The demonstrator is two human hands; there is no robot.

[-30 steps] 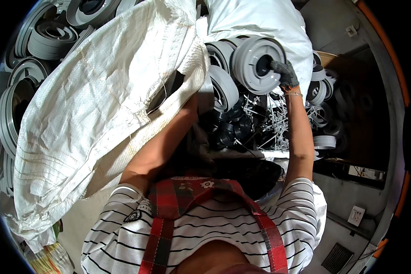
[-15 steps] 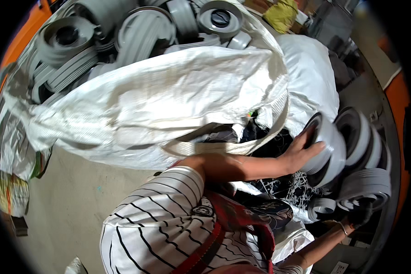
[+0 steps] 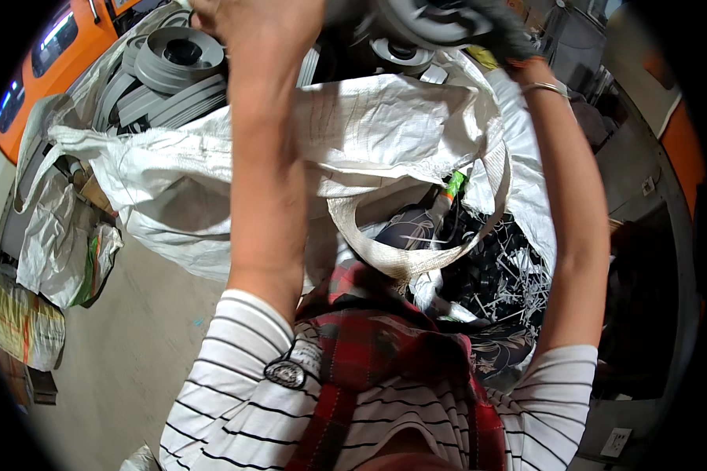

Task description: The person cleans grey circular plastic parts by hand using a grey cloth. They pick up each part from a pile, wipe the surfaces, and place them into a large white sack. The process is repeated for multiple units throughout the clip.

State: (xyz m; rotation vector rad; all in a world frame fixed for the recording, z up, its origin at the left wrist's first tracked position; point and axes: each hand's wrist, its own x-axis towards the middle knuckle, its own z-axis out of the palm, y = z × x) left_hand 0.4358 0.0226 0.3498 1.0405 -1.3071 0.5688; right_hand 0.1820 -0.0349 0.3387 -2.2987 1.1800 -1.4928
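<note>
One gloved right hand point(image 3: 506, 31) of yours grips a gray spool point(image 3: 416, 28) over the far part of the white sack point(image 3: 393, 118); your bare left hand point(image 3: 267, 20) is blurred and cut off at the top, so I cannot tell if it holds anything. More gray spools point(image 3: 179, 59) pile inside the sack, whose strap point(image 3: 401, 262) loops toward you. Right of it lie pale strips point(image 3: 524, 279); leftward, crumpled bags point(image 3: 27, 322) rest on the floor point(image 3: 149, 337).

No words or numbers can be read clearly. A round black-and-white badge point(image 3: 284, 374) on the left of the striped shirt point(image 3: 232, 392) bears marks too small to make out, blurred lettering beside it.
</note>
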